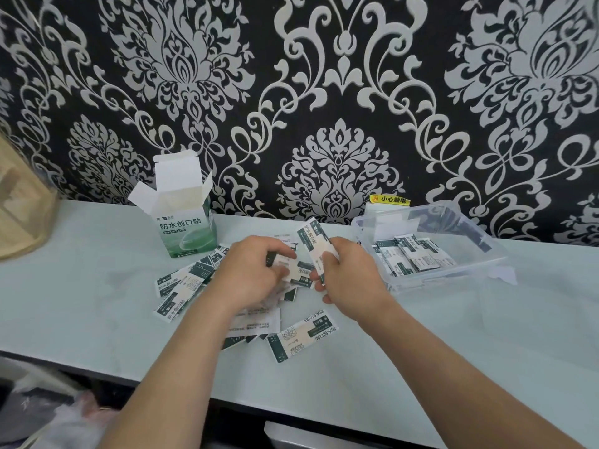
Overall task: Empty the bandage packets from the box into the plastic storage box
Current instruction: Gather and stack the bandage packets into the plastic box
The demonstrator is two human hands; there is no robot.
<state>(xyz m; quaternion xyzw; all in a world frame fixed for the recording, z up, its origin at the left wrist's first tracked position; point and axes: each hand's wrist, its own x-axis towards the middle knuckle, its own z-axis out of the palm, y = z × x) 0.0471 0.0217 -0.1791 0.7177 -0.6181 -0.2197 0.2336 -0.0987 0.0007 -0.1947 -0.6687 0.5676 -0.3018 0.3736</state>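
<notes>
Packets (304, 335) look light, flat & slick, so take 'em by the edges in small stacks: left hand (252, 267) grips a few, right hand (346, 273) pinches one upright.

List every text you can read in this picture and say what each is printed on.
"防水创口贴": front of the open green-and-white cardboard box.
"防水创口贴": white-and-green bandage packet held in the right hand.
"防水创口贴", upside down: loose packet nearest the camera.
"小心触电": yellow sticker at the wall.
Too small to read: the box's fine print, and the packets in the clear plastic storage box.
</notes>
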